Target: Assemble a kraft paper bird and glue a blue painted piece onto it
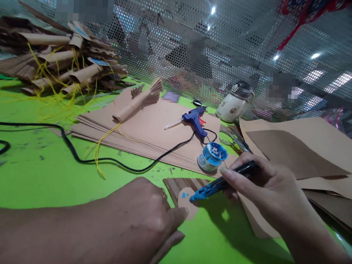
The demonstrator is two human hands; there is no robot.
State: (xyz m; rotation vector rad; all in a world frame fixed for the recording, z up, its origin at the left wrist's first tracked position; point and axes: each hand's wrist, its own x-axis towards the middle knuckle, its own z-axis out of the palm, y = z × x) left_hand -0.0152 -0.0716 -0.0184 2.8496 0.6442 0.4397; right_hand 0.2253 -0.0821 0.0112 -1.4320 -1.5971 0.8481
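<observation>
A small oval of brown paper (187,213) with blue paint marks lies at the front of the table, overlapping a pleated brown paper piece (175,185). My left hand (146,214) rests on the table, fingers curled, one fingertip holding down the oval's near edge. From the right, my right hand (259,184) grips a black pen-shaped tool (236,174) whose lower half is coated in blue paint. Its blue tip touches the oval. Just beyond stands an open jar of blue paint (208,162), blue smeared around its rim.
Behind the jar, a blue glue gun (195,119) lies on stacked brown paper (160,137), its black cord (101,159) running left. A tied paper roll (136,103), scissors (231,138), a white bottle (232,105), more paper sheets (322,150) and piled paper bundles (57,59) surround it.
</observation>
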